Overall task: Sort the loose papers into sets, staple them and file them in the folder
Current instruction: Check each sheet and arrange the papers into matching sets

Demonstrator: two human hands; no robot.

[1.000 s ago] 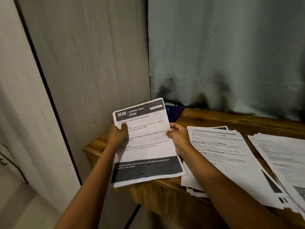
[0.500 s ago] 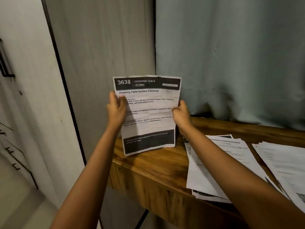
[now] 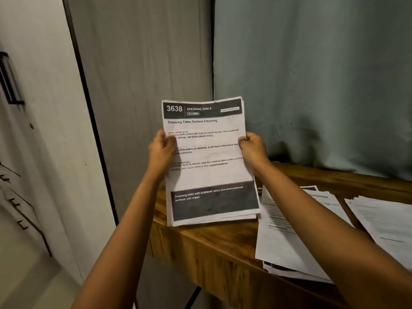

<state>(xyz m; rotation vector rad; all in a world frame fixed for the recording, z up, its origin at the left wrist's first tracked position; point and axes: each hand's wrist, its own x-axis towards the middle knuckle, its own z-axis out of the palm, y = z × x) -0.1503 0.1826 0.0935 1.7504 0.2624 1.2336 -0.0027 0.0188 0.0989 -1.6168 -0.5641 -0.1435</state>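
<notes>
A grey cupboard door [image 3: 142,74] is seen to the left of the held papers, and a dark handle [image 3: 10,81] is seen far off at the left edge. The left edge of the set of papers [image 3: 209,172] is gripped by the left hand [image 3: 161,150], with the thumb laid on the front.

The set is held upright, facing the camera. "3638" and "Dressing Table" are printed on a dark band at its top, and another dark band is printed near its bottom. More than one sheet is held, as extra edges are seen at the bottom and at the top right corner. The bottom edge of the set is down by the left end of the wooden tabletop [image 3: 211,246]. Whether the wood is touched cannot be told.

The right edge of the set is gripped by the right hand [image 3: 253,150], thumb in front too. Behind and to the right of the set, a pale grey-blue curtain [image 3: 312,85] is hung. To the right of the set, a pile of loose papers [image 3: 287,241] is laid flat on the tabletop and pokes over its front edge. Further right, a second pile [image 3: 383,221] is laid flat.

One second ago the set was tipped back over the tabletop edge. Half a second ago it had been stood up straight. Now it is kept upright, and the same grip is kept by both hands.
</notes>
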